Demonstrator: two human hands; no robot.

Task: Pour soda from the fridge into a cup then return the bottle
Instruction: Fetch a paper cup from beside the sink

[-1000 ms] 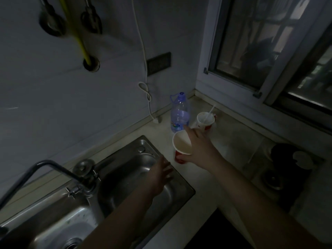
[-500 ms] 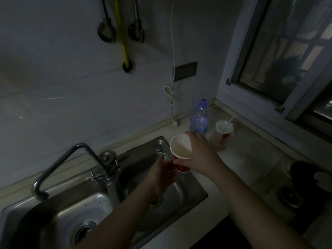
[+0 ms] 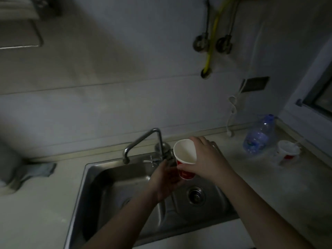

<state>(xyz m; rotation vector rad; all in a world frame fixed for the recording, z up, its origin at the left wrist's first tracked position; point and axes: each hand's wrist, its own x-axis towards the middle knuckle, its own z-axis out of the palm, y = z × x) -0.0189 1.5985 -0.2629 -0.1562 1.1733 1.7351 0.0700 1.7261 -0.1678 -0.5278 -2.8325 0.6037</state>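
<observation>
Right hand (image 3: 206, 159) grips the paper cup (image 3: 186, 159) over the sink (image 3: 115, 187), mouth tilted toward the tap (image 3: 142, 141); left hand (image 3: 166, 178) beneath, apparently loosely curled, just left of its base.

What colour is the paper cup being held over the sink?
The paper cup is red outside with a white inside, seen in the head view.

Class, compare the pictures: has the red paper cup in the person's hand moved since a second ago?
Yes. The red paper cup has moved left, away from the water bottle it was beside and over the sink, next to the faucet.
</observation>
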